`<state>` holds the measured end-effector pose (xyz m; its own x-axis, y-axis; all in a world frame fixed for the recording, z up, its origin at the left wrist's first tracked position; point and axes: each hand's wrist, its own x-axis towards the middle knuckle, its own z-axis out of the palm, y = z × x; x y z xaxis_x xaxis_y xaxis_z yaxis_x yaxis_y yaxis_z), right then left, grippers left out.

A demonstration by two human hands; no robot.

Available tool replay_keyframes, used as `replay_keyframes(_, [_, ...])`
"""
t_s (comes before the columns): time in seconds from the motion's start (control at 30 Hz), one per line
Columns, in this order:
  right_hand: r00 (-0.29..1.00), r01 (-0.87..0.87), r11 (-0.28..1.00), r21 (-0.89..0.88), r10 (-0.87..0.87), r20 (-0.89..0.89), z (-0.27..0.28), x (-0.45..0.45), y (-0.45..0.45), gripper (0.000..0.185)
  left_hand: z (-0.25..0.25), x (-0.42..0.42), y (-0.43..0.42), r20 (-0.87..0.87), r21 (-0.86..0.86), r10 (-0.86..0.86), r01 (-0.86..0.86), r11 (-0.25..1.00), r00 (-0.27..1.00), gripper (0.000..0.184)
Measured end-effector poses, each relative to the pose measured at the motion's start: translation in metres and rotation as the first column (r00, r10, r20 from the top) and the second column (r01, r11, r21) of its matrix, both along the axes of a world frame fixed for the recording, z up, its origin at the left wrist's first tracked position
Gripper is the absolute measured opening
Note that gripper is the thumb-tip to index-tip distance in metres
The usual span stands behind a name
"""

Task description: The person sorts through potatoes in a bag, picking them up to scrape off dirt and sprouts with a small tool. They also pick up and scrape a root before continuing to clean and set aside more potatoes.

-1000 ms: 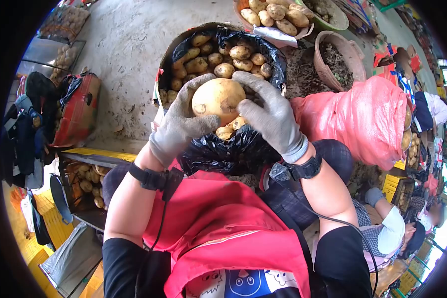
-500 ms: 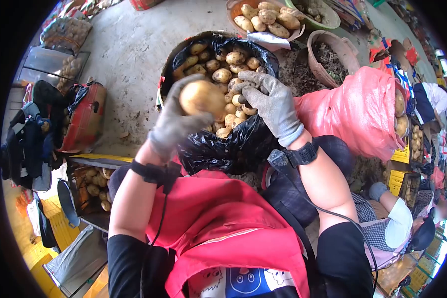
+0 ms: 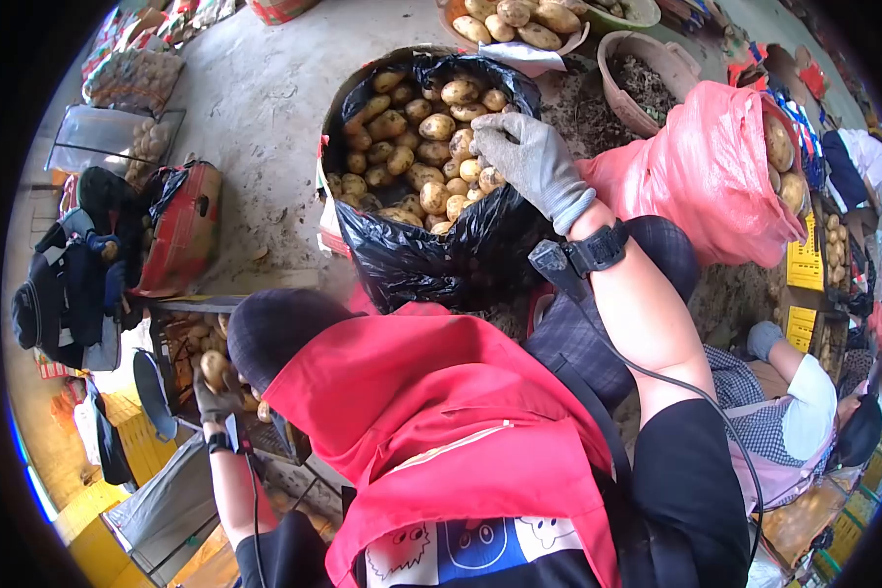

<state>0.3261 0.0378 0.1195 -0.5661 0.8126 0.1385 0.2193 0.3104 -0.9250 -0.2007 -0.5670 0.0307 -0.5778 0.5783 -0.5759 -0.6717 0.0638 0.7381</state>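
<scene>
Potatoes (image 3: 431,147) fill a round container lined with a black plastic bag (image 3: 441,255) in front of me. Over its right side is my right hand (image 3: 534,162), in a grey glove, its fingers curled together above the potatoes; whether anything is between them is hidden. My left hand (image 3: 216,400), also gloved, is far down at the left, at a crate of potatoes (image 3: 181,338). A large pale potato (image 3: 215,369) shows at its fingertips, with the fingers round its lower side.
A pink sack of potatoes (image 3: 696,181) lies to the right. Behind it stands a basin with dark debris (image 3: 647,78). A bowl of potatoes (image 3: 514,22) is at the top. A red carton (image 3: 181,230) stands left; another person (image 3: 789,407) is at the lower right.
My left hand has carried the large potato from above the bagged container to the crate at the left. My right hand has left that potato and stays over the container, fingers curled.
</scene>
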Motion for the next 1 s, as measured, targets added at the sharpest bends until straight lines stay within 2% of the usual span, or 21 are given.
replay_keyframes(0.03, [0.999, 0.001, 0.995, 0.099, -0.007, 0.053, 0.002, 0.002, 0.001, 0.026, 0.0, 0.002, -0.009, -0.206, -0.224, -0.183, 0.136, 0.965, 0.961, 0.056])
replay_keyframes(0.07, [0.998, 0.015, 0.997, 0.072, -0.019, 0.056, 0.006, 0.003, 0.001, 0.027, 0.0, 0.004, -0.016, -0.353, -0.455, -0.392, 0.21, 0.865, 0.85, 0.052])
replay_keyframes(0.1, [0.998, 0.016, 0.998, 0.062, -0.02, 0.064, 0.008, 0.003, 0.002, 0.027, -0.001, 0.006, -0.021, -0.424, -0.667, -0.599, 0.213, 0.714, 0.679, 0.048])
replay_keyframes(0.13, [0.995, 0.037, 0.991, 0.126, -0.048, 0.086, 0.01, 0.002, 0.002, 0.027, -0.003, 0.006, -0.026, -0.411, -0.837, -0.781, 0.146, 0.528, 0.469, 0.044])
replay_keyframes(0.2, [0.993, 0.059, 0.972, 0.226, -0.081, 0.087, 0.011, -0.004, 0.004, 0.028, 0.123, 0.073, 0.115, -0.056, -0.998, -0.964, 0.027, 0.065, 0.262, 0.042])
replay_keyframes(0.23, [0.993, 0.053, 0.976, 0.213, -0.074, 0.091, 0.015, -0.008, 0.004, 0.028, 0.119, 0.051, 0.139, -0.042, -0.998, -0.963, 0.029, 0.051, 0.267, 0.042])
replay_keyframes(0.27, [0.994, 0.048, 0.974, 0.22, -0.067, 0.082, 0.022, -0.011, 0.003, 0.027, 0.114, 0.022, 0.156, -0.489, -0.819, -0.809, 0.148, 0.555, 0.326, 0.044])
replay_keyframes(0.3, [0.995, 0.045, 0.973, 0.227, -0.064, 0.074, 0.028, -0.013, 0.002, 0.027, 0.109, 0.001, 0.182, -0.784, -0.393, -0.447, 0.214, 0.894, 0.43, 0.046])
replay_keyframes(0.37, [0.996, 0.036, 0.976, 0.213, -0.053, 0.076, 0.034, -0.013, 0.002, 0.028, 0.152, 0.034, 0.306, -0.427, -0.261, -0.387, 0.299, 0.918, 0.817, 0.051])
replay_keyframes(0.43, [0.996, 0.022, 0.964, 0.266, -0.044, 0.079, 0.032, -0.013, 0.007, 0.03, 0.162, 0.106, 0.419, -0.414, -0.576, -0.647, 0.367, 0.731, 0.64, 0.058])
replay_keyframes(0.47, [0.997, 0.076, 0.964, 0.255, -0.069, -0.036, 0.028, -0.015, 0.01, 0.022, 0.147, 0.136, 0.456, -0.38, -0.591, -0.736, 0.464, 0.659, 0.561, 0.06])
replay_keyframes(0.5, [0.997, 0.08, 0.966, 0.244, -0.076, -0.027, 0.028, -0.016, 0.012, 0.022, 0.13, 0.155, 0.488, -0.343, -0.601, -0.812, 0.554, 0.576, 0.472, 0.062])
replay_keyframes(0.53, [0.995, 0.104, 0.964, 0.246, -0.101, -0.024, 0.031, -0.015, 0.014, 0.023, 0.084, 0.159, 0.514, -0.349, -0.586, -0.899, 0.687, 0.43, 0.265, 0.063])
replay_keyframes(0.57, [0.992, 0.127, 0.96, 0.248, -0.126, -0.02, 0.033, -0.015, 0.017, 0.023, 0.032, 0.174, 0.533, -0.409, -0.563, -0.903, 0.742, 0.363, 0.131, 0.067])
replay_keyframes(0.6, [0.99, 0.141, 0.958, 0.248, -0.143, -0.008, 0.033, -0.016, 0.019, 0.024, 0.01, 0.199, 0.559, -0.299, -0.764, -0.928, 0.638, 0.093, -0.222, 0.072])
replay_keyframes(0.63, [0.989, 0.141, 0.961, 0.238, -0.146, 0.003, 0.035, -0.016, 0.021, 0.024, -0.007, 0.227, 0.579, -0.112, -0.895, -0.841, 0.421, -0.146, -0.529, 0.077])
replay_keyframes(0.7, [0.973, 0.102, 0.969, 0.226, -0.144, 0.179, 0.036, -0.016, 0.026, 0.032, -0.03, 0.273, 0.602, 0.185, -0.925, -0.638, 0.086, -0.37, -0.747, 0.086])
replay_keyframes(0.77, [0.973, 0.101, 0.958, 0.267, -0.151, 0.172, 0.034, -0.017, 0.029, 0.031, -0.041, 0.291, 0.611, 0.194, -0.914, -0.644, 0.102, -0.393, -0.74, 0.085])
replay_keyframes(0.83, [0.96, 0.07, 0.958, 0.279, -0.141, 0.242, 0.036, -0.015, 0.03, 0.031, -0.051, 0.299, 0.62, 0.197, -0.908, -0.651, 0.114, -0.403, -0.733, 0.085])
replay_keyframes(0.9, [0.954, 0.078, 0.952, 0.295, -0.157, 0.255, 0.033, -0.013, 0.029, 0.031, -0.061, 0.299, 0.626, 0.244, -0.889, -0.604, 0.073, -0.451, -0.759, 0.081])
replay_keyframes(1.0, [0.966, 0.078, 0.953, 0.292, -0.145, 0.215, 0.035, -0.01, 0.028, 0.032, -0.075, 0.292, 0.623, 0.194, -0.908, -0.617, 0.099, -0.408, -0.763, 0.069])
